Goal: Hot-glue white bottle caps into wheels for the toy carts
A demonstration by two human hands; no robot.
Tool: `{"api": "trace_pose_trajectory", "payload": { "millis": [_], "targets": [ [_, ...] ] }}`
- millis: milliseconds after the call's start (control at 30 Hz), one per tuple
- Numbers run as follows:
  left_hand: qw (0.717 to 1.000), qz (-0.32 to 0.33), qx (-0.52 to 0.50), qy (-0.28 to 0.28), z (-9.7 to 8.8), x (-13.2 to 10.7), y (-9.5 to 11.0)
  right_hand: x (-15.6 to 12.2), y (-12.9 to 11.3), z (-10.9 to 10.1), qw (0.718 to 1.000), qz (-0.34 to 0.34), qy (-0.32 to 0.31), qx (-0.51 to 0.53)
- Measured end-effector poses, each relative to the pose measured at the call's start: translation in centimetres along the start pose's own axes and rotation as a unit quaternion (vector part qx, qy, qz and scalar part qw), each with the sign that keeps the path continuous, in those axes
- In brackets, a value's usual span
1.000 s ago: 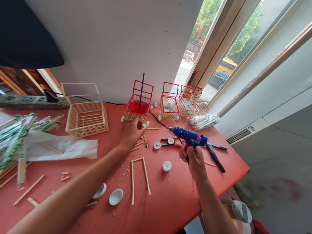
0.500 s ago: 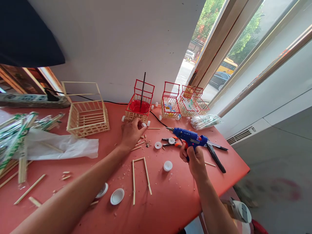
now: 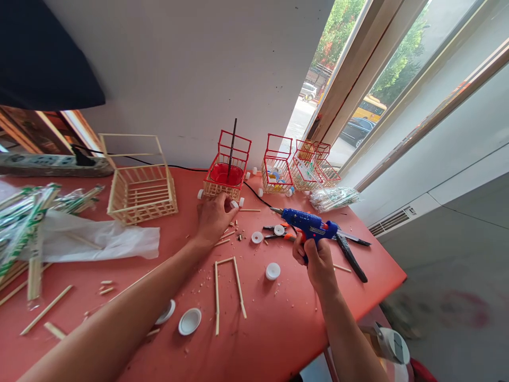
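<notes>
My right hand [image 3: 316,260] is wrapped round the handle of a blue glue gun [image 3: 308,224], held above the red table [image 3: 278,329] with its nozzle pointing left. My left hand [image 3: 214,216] lies on the table just in front of a small stick cart with a red frame [image 3: 226,178]. Its fingers are curled at a white cap wheel [image 3: 234,203] on the cart's near side, among short stick pieces. Whether they grip anything I cannot make out. A red dish and a dark rod sit in that cart.
More red-framed stick carts [image 3: 278,170] stand by the window. A larger bare stick basket [image 3: 139,185] stands at the left, next to plastic wrap and chopstick packs [image 3: 27,223]. White caps [image 3: 189,321], a U-shaped stick frame [image 3: 228,286], pliers [image 3: 278,233] and black cutters [image 3: 352,254] lie about.
Hardly anything has changed. The glue gun and my right hand have drifted very slightly left, and my left hand stays at the cart's wheel.
</notes>
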State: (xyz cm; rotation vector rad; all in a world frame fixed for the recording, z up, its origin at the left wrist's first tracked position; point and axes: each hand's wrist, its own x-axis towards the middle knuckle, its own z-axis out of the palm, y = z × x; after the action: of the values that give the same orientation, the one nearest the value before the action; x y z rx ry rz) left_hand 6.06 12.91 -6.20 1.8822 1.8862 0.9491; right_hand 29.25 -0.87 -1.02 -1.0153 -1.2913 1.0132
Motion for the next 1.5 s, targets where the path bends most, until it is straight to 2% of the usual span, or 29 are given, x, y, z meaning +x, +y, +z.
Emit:
{"api": "trace_pose_trajectory", "payload": {
  "millis": [1500],
  "targets": [
    [1.0, 0.015, 0.019, 0.006, 0.57, 0.01, -0.33, 0.13, -0.02, -0.11, 0.999, 0.018, 0.009, -0.028]
  ]
}}
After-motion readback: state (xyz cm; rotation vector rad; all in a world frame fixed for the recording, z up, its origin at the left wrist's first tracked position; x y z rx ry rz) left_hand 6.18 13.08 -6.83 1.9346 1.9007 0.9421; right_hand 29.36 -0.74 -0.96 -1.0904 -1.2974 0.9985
